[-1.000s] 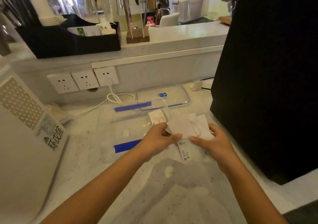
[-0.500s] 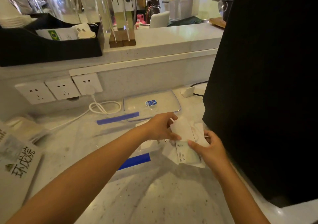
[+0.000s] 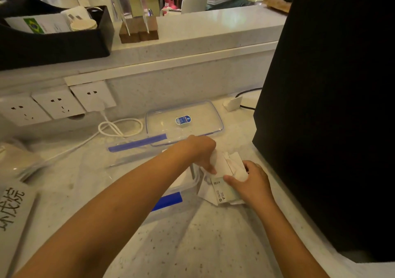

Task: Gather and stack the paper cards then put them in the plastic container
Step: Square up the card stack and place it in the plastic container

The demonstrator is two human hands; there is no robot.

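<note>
Both hands pinch the loose paper cards (image 3: 224, 166): left hand (image 3: 198, 151) on top, right hand (image 3: 252, 181) below, just right of the clear plastic container (image 3: 149, 156) on the speckled worktop (image 3: 192, 239).

**Cards and container: state at this moment**

Paper cards (image 3: 227, 166) were white, in a loose uneven bundle, edges misaligned, one face showing small printed text. Bundle sat just right of the plastic container (image 3: 132, 162), a clear, open box with blue clips, resting on the tabletop. Its clear lid (image 3: 192, 112), bearing a blue sticker, lay flat just behind it.
</note>
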